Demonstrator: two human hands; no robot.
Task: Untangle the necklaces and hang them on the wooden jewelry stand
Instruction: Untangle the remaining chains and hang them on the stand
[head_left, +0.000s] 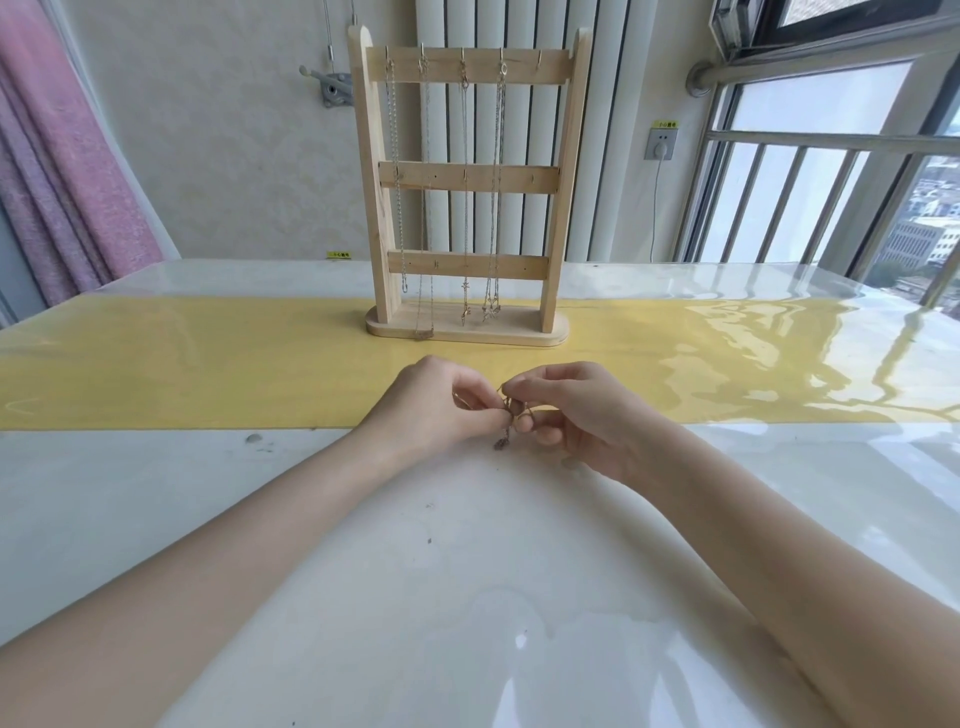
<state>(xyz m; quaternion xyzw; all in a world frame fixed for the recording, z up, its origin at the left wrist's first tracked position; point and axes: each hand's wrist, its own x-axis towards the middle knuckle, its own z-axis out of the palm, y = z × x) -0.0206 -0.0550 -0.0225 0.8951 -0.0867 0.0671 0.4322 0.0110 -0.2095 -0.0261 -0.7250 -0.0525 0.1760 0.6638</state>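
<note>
A small bunched necklace (506, 423) with a dangling pendant hangs between my two hands, just above the white table. My left hand (436, 405) pinches one part of the chain, and my right hand (566, 410) pinches another part right beside it. Behind them the wooden jewelry stand (551, 187) stands upright on the yellow runner. Several thin necklaces (465, 192) hang from hooks on its top bar, reaching down to its base. The rightmost hook on the top bar is bare.
The glossy white table (415, 571) has a yellow runner (208, 364) across it. A wall and radiator stand behind the stand, a pink curtain (67, 171) at the left, and a railed window (831, 182) at the right.
</note>
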